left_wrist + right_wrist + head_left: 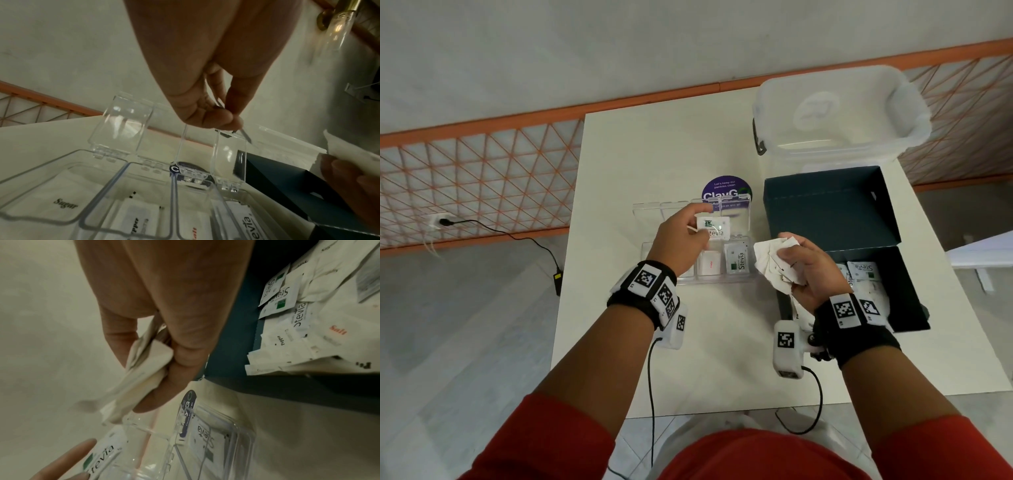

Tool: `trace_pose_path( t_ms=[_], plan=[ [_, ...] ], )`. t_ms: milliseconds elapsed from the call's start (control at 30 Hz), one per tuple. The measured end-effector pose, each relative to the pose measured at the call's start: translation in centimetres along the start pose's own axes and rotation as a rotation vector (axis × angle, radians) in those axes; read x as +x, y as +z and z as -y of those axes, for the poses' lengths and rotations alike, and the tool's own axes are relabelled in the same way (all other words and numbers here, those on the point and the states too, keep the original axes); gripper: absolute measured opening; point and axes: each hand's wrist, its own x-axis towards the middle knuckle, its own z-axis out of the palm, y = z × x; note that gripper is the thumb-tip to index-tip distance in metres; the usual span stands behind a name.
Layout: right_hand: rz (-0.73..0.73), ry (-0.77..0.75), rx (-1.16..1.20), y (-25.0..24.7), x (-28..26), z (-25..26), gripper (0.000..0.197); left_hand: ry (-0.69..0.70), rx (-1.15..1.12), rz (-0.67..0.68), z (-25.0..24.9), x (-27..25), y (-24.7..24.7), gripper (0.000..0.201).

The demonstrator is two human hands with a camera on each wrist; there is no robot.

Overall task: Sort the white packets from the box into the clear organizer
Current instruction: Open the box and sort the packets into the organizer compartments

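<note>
My left hand point(697, 224) pinches one white Stevia packet point(715, 229) above the clear organizer point(748, 240), over its right-hand compartments. In the left wrist view the packet point(245, 135) shows edge-on below my fingertips point(230, 119). The organizer's lids point(121, 125) stand open; Sugar, Pepper, Salt and Stevia packets lie in separate compartments. My right hand point(789, 255) grips a crumpled bundle of white packets point(770, 262) between the organizer and the dark blue box point(832, 212). More packets point(304, 324) lie loose in the box.
A large clear plastic tub point(839, 113) stands at the back right behind the box's raised lid. A round purple sticker point(724, 191) sits behind the organizer. The white table point(654, 154) ends near my body. A cable and adapter point(557, 274) lie on the floor at left.
</note>
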Motion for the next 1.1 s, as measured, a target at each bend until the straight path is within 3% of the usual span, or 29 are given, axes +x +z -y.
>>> trace_pose_path(
  t_ms=[67, 200, 300, 500, 700, 800, 900, 1100],
  plan=[
    [0.0, -0.002, -0.003, -0.3, 0.0, 0.0, 0.025, -0.024, -0.021, 0.001, -0.1, 0.0, 0.4, 0.038],
    [0.0, -0.003, 0.025, -0.6, 0.1, 0.0, 0.026, -0.087, -0.012, -0.027, -0.1, -0.1, 1.5, 0.01],
    [-0.005, -0.006, 0.034, -0.8, 0.2, 0.0, 0.026, -0.111, 0.136, -0.031, 0.0, 0.3, 2.5, 0.002],
    [0.014, 0.017, 0.023, -0.9, 0.5, -0.1, 0.025, -0.152, 0.24, -0.027, 0.4, 0.5, 4.3, 0.025],
    [0.022, 0.038, 0.024, -0.8, 1.0, -0.4, 0.023, -0.242, 0.223, -0.029, 1.3, 0.1, 5.8, 0.013],
    [0.026, 0.045, 0.031, -0.9, 1.1, -0.4, 0.024, -0.287, 0.161, -0.05, 1.6, -0.2, 7.0, 0.022],
    [0.034, 0.055, 0.023, -1.0, 1.2, -0.4, 0.025, -0.244, 0.221, -0.082, 1.5, -0.4, 8.0, 0.021],
    [0.044, 0.065, 0.005, -1.2, 1.1, -0.2, 0.026, -0.009, 0.675, 0.01, 2.2, -1.0, 9.1, 0.026]
  ],
)
